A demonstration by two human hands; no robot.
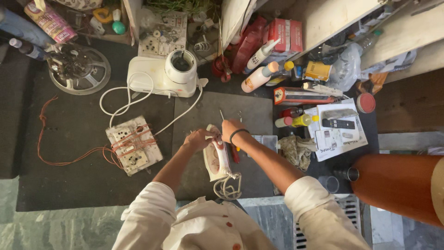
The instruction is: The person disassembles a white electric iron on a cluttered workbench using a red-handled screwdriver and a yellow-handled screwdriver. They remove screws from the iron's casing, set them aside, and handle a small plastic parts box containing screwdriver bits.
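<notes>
**At the near table edge: clothes iron under both hands**

Nearest the body, white-and-red clothes iron (217,159) lying on the dark table (249,115), coiled cord (226,185) at the heel. Left hand (199,139) cupped against the iron's side, grip closed on it. Right hand (231,129) pinching a thin screwdriver (222,115) at the tip end. Risk, likely: tool slipping off, iron twisting free. Farther out, switchboard (134,144) bound in orange wire, white mixer base (162,74), glue bottles (259,76).
</notes>
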